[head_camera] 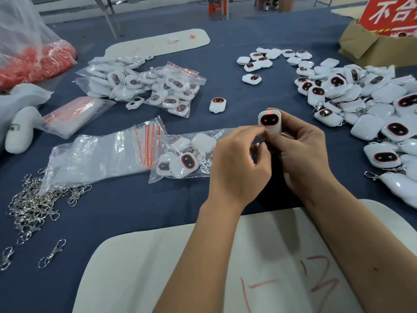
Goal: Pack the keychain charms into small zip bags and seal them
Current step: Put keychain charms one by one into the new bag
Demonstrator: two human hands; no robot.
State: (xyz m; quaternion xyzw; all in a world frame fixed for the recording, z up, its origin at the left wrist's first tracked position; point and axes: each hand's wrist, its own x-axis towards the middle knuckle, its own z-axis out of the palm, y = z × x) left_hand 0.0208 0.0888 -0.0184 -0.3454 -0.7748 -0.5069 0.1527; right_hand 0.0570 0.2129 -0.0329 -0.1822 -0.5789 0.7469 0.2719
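Both hands' fingers (261,132) pinch one charm (269,120) (upright); filled bag (180,154) just left.

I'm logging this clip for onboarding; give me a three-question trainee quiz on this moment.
1. True or false: both hands hold one charm above the blue table.
2. Where do the loose metal clasps lie? A) near left B) far right C) in the cardboard box
3. Fill in: the zip bag nearest the left hand already contains ____.

Key: 1 true, the right hand grips it too; 2 A; 3 charms.
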